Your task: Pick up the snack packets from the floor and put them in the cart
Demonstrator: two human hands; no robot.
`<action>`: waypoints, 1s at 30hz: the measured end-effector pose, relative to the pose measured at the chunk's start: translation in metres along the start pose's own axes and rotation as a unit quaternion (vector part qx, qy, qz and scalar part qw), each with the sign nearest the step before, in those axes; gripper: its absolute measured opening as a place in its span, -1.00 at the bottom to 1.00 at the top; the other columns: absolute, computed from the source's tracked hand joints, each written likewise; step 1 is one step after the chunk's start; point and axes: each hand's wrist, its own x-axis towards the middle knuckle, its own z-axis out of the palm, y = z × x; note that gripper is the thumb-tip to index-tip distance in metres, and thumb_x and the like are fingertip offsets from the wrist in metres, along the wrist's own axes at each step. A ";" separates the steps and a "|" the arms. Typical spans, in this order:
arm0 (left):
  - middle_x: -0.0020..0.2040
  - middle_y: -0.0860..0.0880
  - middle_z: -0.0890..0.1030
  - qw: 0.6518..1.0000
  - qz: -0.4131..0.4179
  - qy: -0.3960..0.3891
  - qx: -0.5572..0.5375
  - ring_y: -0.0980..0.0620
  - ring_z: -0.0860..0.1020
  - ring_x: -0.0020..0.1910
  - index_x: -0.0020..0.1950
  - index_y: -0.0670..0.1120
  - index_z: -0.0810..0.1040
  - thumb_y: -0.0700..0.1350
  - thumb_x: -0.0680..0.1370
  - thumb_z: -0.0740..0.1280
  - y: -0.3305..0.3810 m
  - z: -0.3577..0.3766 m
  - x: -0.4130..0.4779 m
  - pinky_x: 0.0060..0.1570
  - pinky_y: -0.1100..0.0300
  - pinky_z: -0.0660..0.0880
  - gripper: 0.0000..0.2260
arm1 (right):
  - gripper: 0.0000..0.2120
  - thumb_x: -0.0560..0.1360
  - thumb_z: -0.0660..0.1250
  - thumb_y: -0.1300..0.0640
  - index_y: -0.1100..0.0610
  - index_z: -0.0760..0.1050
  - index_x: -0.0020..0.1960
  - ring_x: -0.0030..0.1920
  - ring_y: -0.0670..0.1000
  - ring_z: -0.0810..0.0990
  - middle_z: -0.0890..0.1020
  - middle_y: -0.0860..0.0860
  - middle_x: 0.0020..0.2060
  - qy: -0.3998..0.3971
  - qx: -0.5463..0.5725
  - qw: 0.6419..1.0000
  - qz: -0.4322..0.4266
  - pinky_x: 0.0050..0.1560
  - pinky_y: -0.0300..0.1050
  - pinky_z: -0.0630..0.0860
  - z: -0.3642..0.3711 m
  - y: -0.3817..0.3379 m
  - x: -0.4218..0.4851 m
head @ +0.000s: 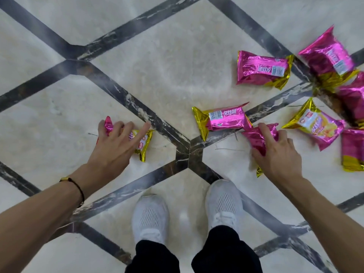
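Observation:
Pink and gold snack packets lie scattered on a marble floor. My left hand (116, 142) is curled over one packet (144, 143) at the left, fingers gripping its pink end. My right hand (275, 152) grips another pink packet (256, 138) near the middle. Just beyond it lies a loose packet (222, 119). Farther back sits another one (262, 68). Several more packets (315, 125) crowd the right edge, one face up. No cart is in view.
The floor (167, 66) is pale marble with dark diagonal bands. My two white shoes (150, 217) stand at the bottom centre, close behind both hands. A dark cord bracelet (78, 189) circles my left wrist.

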 end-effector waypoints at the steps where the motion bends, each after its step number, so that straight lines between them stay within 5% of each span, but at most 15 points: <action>1: 0.27 -0.25 0.45 1.000 -0.010 0.002 0.002 -0.30 0.44 0.14 0.67 0.01 -0.05 -0.23 0.39 0.38 0.001 -0.001 -0.001 0.27 -0.45 0.21 -0.06 | -0.37 0.54 0.37 0.00 -0.07 0.18 0.53 0.09 0.35 0.47 0.39 0.26 0.17 -0.004 0.005 1.000 0.008 -0.19 0.12 0.46 -0.001 0.000 0.000; 4: 0.16 -0.27 0.48 0.998 -0.069 -0.001 -0.012 -0.28 0.48 0.00 0.67 0.05 -0.08 -0.11 0.42 0.42 0.004 -0.012 -0.009 0.25 -0.39 0.22 -0.05 | -0.39 0.55 0.36 -0.01 -0.05 0.18 0.52 0.04 0.35 0.50 0.39 0.25 0.13 -0.001 0.012 1.000 0.017 -0.25 0.06 0.40 -0.011 0.001 -0.010; 9: -0.02 -0.25 0.43 0.985 -0.118 0.017 -0.128 -0.24 0.41 -0.16 0.66 0.05 0.05 -0.05 0.48 0.44 0.017 -0.073 -0.039 -0.22 -0.09 0.39 -0.15 | -0.39 0.53 0.37 -0.02 -0.08 0.22 0.51 -0.02 0.32 0.51 0.41 0.24 0.09 0.011 0.026 0.999 0.020 -0.31 0.01 0.37 -0.064 -0.011 -0.046; 12: -0.06 -0.23 0.40 0.969 -0.155 0.047 -0.189 -0.23 0.39 -0.19 0.65 0.00 0.12 -0.04 0.50 0.43 0.025 -0.131 -0.064 -0.32 -0.05 0.41 -0.21 | -0.38 0.52 0.38 -0.02 -0.08 0.23 0.51 0.03 0.32 0.52 0.44 0.26 0.14 0.029 0.027 0.999 -0.010 -0.33 0.00 0.35 -0.115 -0.025 -0.075; 19: -0.05 -0.13 0.39 0.902 -0.266 0.121 -0.316 -0.15 0.43 -0.18 0.60 0.09 0.17 0.03 0.58 0.34 0.020 -0.311 -0.112 -0.38 0.02 0.43 -0.38 | -0.43 0.54 0.36 -0.01 -0.04 0.27 0.50 -0.03 0.31 0.55 0.47 0.27 0.11 0.115 0.033 0.993 -0.025 -0.37 -0.12 0.23 -0.271 -0.041 -0.139; 30: 0.05 -0.08 0.42 0.813 -0.339 0.200 -0.430 -0.18 0.52 -0.19 0.56 0.17 0.12 0.13 0.60 0.27 -0.029 -0.594 -0.224 -0.28 -0.07 0.54 -0.43 | -0.37 0.53 0.35 -0.08 0.02 0.23 0.52 0.01 0.30 0.56 0.50 0.24 0.06 0.191 0.112 0.975 0.021 -0.33 -0.03 0.41 -0.542 -0.067 -0.283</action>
